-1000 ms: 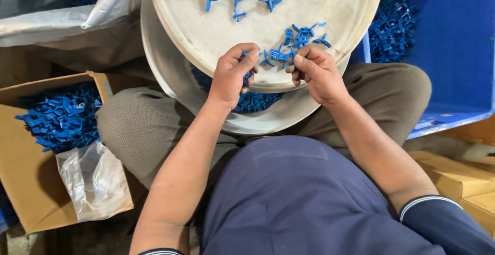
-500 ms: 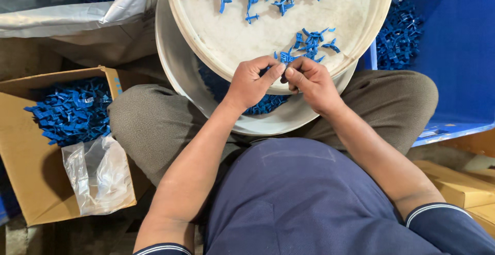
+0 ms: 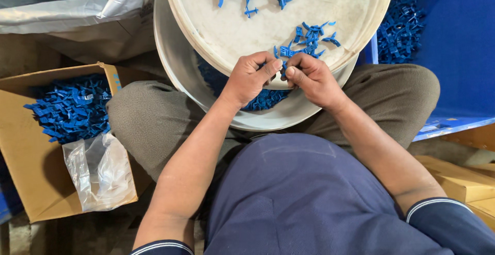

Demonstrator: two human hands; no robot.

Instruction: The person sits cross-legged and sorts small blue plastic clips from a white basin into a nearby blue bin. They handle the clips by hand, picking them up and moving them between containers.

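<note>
Your left hand (image 3: 251,78) and right hand (image 3: 311,79) meet thumb to thumb at the near edge of the round white tray (image 3: 227,28), fingers pinched on a small blue plastic piece (image 3: 283,69) between them. A loose pile of blue pieces (image 3: 308,39) lies just beyond your knuckles. The cardboard box (image 3: 31,183) sits well apart, beside your left knee.

The blue clips (image 3: 308,39) look like smooth moulded plastic. The round tray (image 3: 232,28), upper centre, is matt, scuffed plastic. At lower left, the box (image 3: 31,177) is plain cardboard and the bag (image 3: 98,172) glossy film.
</note>
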